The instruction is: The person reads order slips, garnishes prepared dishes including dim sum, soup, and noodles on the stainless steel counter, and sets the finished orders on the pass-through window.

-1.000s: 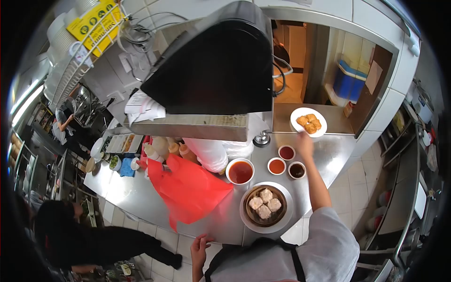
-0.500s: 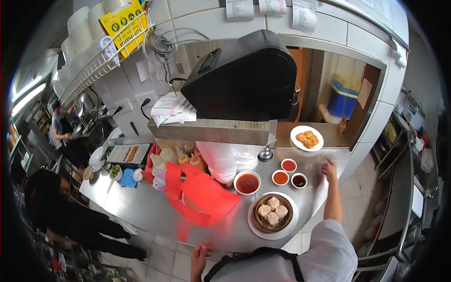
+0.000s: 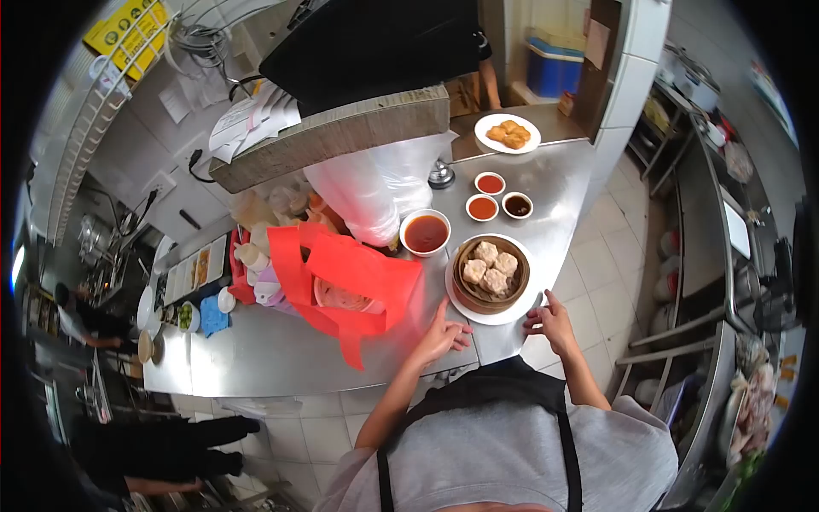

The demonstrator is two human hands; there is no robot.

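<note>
Left hand (image 3: 438, 338) and right hand (image 3: 551, 323) open, fingers apart, near white plate (image 3: 490, 318). Steamer basket (image 3: 488, 302) on it, four dumplings (image 3: 496, 282) inside.

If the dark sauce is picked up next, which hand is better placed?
Probably the right hand: it looks nearer the small white cup of dark sauce, while the left hand would likely reach straight across the round brown bamboo steamer holding dumplings.
</note>
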